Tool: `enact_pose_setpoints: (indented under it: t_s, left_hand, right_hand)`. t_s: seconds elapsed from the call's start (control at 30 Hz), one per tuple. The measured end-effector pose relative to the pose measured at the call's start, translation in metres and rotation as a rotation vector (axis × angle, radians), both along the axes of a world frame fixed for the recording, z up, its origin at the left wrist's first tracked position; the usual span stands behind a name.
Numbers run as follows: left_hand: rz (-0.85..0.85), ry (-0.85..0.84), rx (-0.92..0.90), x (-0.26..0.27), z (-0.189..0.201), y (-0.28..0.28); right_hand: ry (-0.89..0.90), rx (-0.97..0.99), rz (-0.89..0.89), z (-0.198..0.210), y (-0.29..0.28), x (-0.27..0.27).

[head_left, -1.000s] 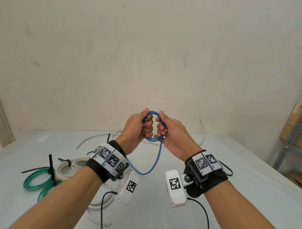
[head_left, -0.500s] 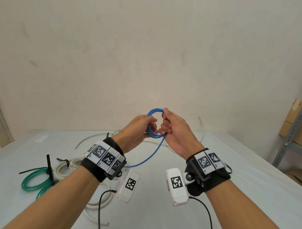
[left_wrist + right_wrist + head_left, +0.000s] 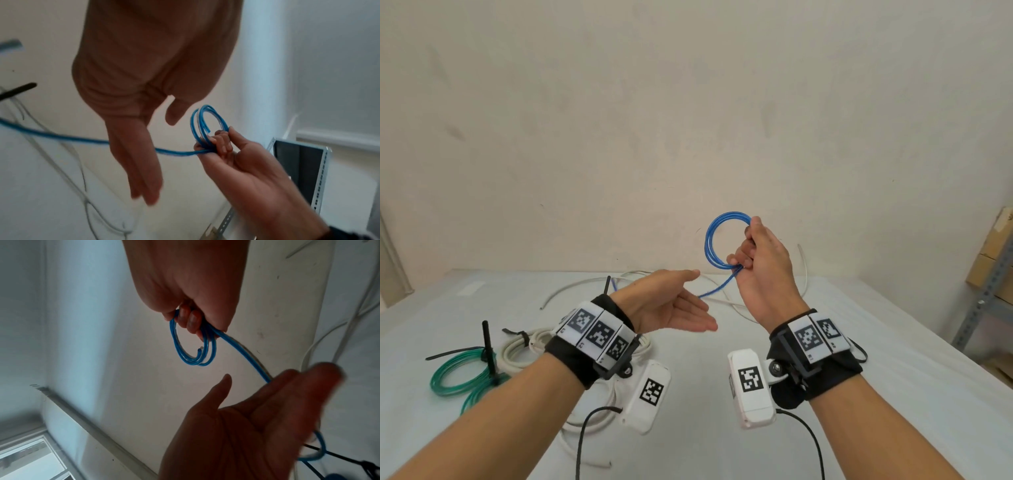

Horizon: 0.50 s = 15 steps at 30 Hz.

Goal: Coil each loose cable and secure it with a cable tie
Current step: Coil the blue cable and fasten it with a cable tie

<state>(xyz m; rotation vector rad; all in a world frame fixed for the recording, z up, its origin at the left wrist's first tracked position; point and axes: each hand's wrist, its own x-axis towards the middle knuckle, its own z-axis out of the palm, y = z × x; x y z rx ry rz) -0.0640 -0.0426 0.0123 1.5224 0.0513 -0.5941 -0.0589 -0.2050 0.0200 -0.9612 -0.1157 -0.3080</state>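
My right hand (image 3: 748,255) is raised above the table and grips a small coil of blue cable (image 3: 710,240) by its right side. The coil (image 3: 200,125) has a few loops with a cut end showing inside, also seen in the right wrist view (image 3: 192,350). A loose blue tail (image 3: 717,287) runs down from the fist and passes behind my left hand (image 3: 688,308). The left hand (image 3: 141,162) is flat, palm up, fingers straight, holding nothing. The tail (image 3: 246,356) disappears behind its fingers (image 3: 287,394).
On the white table (image 3: 859,394), a green coil (image 3: 457,377) with a black cable tie (image 3: 489,346) lies at the left beside a tied white coil (image 3: 524,349). Loose white cable (image 3: 578,284) lies at the back. Metal shelving with boxes (image 3: 993,274) stands at the right.
My left hand let go of the blue coil and dropped away, opening flat. My right hand lifted the coil up and to the right, holding it alone.
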Motion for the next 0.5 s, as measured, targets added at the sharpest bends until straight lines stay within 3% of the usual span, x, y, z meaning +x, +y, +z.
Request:
enact_pose_setpoints:
  t_s: [0.2, 0.37, 0.5]
  left_hand:
    - [0.308, -0.259, -0.23, 0.012, 0.002, -0.003]
    - [0.236, -0.475, -0.181, 0.011, 0.012, -0.007]
    - [0.196, -0.401, -0.34, 0.012, 0.013, -0.003]
  right_hand:
    - [0.063, 0.001, 0.074, -0.003, 0.0, -0.005]
    - [0.126, -0.211, 0.102, -0.003, 0.002, -0.008]
    - [0.169, -0.252, 0.144, 0.004, -0.005, -0.007]
